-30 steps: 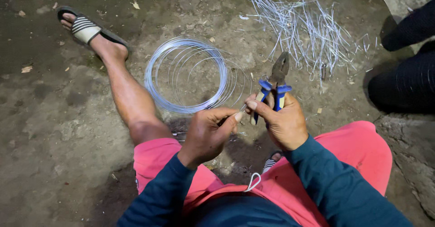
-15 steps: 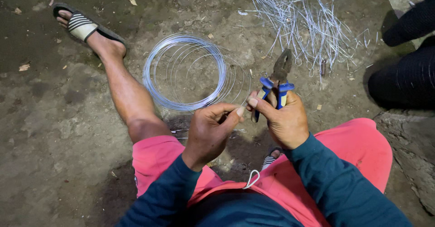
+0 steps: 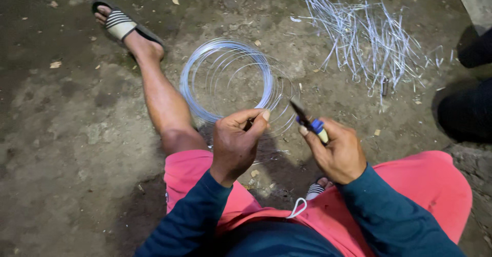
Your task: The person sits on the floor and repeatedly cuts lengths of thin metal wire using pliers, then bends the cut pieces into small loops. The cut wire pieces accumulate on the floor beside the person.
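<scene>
My right hand (image 3: 335, 152) grips blue-handled pliers (image 3: 306, 119), their dark jaws tilted up and left toward my left hand. My left hand (image 3: 237, 143) pinches the thin wire end between thumb and forefinger, just left of the jaws. That wire runs from a silver coil of wire (image 3: 229, 78) lying on the ground right behind my hands. I sit on the ground in pink shorts and a dark teal long-sleeved top, my left leg stretched out past the coil.
A loose pile of cut wire pieces (image 3: 368, 39) lies on the dirt at the upper right. My sandalled foot (image 3: 121, 25) is at the upper left. Another person's dark-clothed legs (image 3: 467, 100) are at the right edge. The ground is rough packed earth.
The pliers have swung from pointing up and away to pointing left toward my left hand. My left thumb has lifted slightly. The view has shifted a little.
</scene>
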